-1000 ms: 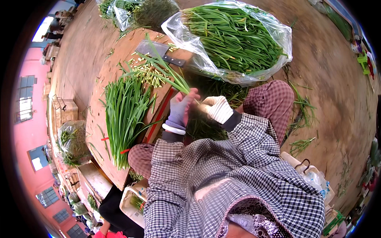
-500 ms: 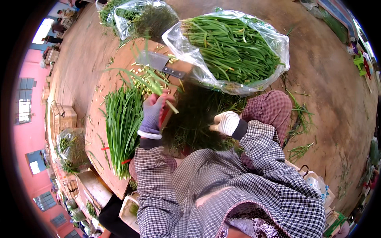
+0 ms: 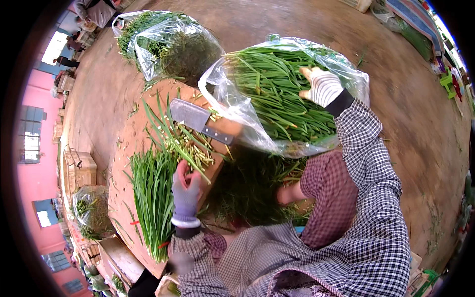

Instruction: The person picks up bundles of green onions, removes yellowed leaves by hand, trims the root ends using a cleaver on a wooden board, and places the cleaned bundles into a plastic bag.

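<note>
My left hand (image 3: 187, 192), in a purple glove with bare fingertips, is closed on a few long green garlic chives (image 3: 169, 129). Their pale cut ends point toward me over a wooden board. Beside that hand lies a neat bundle of garlic chives (image 3: 151, 200) with red ties. My right hand (image 3: 320, 88), in a striped white glove, reaches over a big heap of garlic chives (image 3: 277, 94) in a clear plastic bag, its fingers apart and holding nothing. A cleaver (image 3: 193, 116) with a black handle rests among cut stem pieces (image 3: 190, 151) on the board.
Another clear bag of greens (image 3: 168, 47) stands at the far left. Dark trimmings (image 3: 247, 183) lie between the board and my knee. Crates (image 3: 79, 168) and a smaller bag (image 3: 91, 208) line the left wall. Other people are at the far upper left.
My right hand has gone from near my knee out to the bagged heap at the upper right. My left hand has lowered its stalks over the board, nearer to me.
</note>
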### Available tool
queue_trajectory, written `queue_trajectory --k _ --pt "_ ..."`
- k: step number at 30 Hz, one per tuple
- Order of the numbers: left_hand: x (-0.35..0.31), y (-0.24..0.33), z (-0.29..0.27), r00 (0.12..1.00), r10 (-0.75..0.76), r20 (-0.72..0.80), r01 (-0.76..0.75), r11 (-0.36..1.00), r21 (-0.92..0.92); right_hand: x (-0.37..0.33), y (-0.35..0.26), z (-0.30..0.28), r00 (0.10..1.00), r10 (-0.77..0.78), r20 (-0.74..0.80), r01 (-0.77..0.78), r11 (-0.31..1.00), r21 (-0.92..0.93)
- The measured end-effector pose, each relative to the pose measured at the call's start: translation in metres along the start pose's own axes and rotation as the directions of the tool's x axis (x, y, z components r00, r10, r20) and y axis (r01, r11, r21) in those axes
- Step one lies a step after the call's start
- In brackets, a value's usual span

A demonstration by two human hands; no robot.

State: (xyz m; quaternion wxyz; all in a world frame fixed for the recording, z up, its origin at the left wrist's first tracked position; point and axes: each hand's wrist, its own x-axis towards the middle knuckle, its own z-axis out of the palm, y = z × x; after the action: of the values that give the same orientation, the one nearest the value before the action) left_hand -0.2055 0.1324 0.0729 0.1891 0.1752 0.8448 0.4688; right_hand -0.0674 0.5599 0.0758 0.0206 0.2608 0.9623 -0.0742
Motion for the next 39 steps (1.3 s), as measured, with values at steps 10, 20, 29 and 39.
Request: queue_trajectory --k 10,20,29,39 --pt "-0.025 0.008 0.007 0.992 0.038 -0.123 -0.010 0.975 0.223 0.137 -0.015 0.019 0.993 -0.080 0.090 0.081 0.997 -0.007" --pt "-0.011 0.030 0.029 0.993 0.112 -0.043 -0.099 0.970 0.221 0.133 0.003 0.060 0.991 -0.125 0.038 0.123 0.991 0.061" --pt "0.030 0.093 0.146 0.915 0.071 0.397 0.166 0.830 -0.532 0.065 0.011 0.039 0.969 -0.136 -0.208 0.163 0.980 0.115" --pt "0.134 0.094 0.232 0.907 -0.169 0.385 0.416 0.491 -0.765 0.000 0.000 0.051 0.890 -0.397 -0.224 0.418 0.907 0.054"
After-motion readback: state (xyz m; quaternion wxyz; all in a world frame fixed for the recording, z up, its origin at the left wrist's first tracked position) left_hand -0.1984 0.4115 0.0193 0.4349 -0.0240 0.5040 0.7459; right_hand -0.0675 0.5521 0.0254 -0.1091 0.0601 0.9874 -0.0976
